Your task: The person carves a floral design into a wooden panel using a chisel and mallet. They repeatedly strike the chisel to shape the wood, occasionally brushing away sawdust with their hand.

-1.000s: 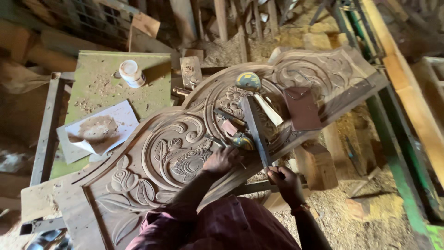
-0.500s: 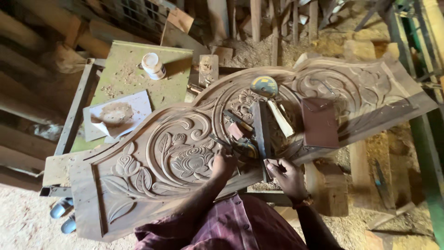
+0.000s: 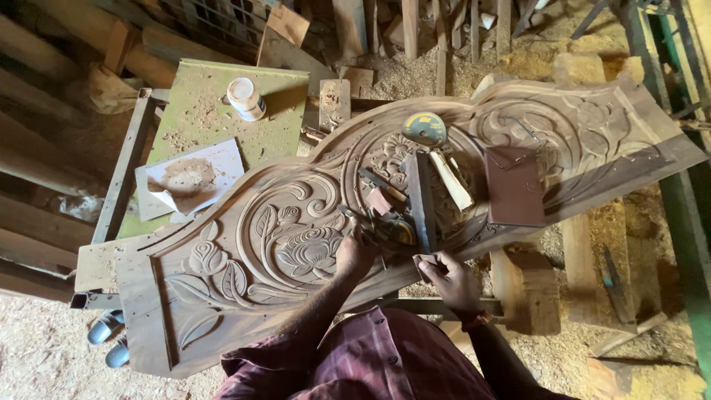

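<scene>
A long carved wooden panel [image 3: 222,289] with flowers and scrolls lies across the supports in front of me. My left hand [image 3: 355,253] rests on the carving just right of the rose [image 3: 309,250], its fingers curled around a thin chisel [image 3: 354,219]. My right hand [image 3: 446,277] is at the panel's near edge, pinching a small pale brown piece [image 3: 425,260]; what kind of piece it is I cannot tell. Several chisels [image 3: 385,187], a dark flat bar [image 3: 421,198] and a pale stick [image 3: 452,180] lie on the panel just beyond both hands.
A brown rectangular sheet [image 3: 515,185] and a round yellow-and-blue object [image 3: 424,127] lie on the panel. At the left stands a green table [image 3: 204,111] with a white jar [image 3: 245,98] and a dusty paper [image 3: 189,178]. A wooden block [image 3: 529,290] props the panel. Sawdust covers the floor.
The view has shifted, so the panel sits further right and lower. My left hand stays by the rose carving. My right hand has closed in on the panel's near edge.
</scene>
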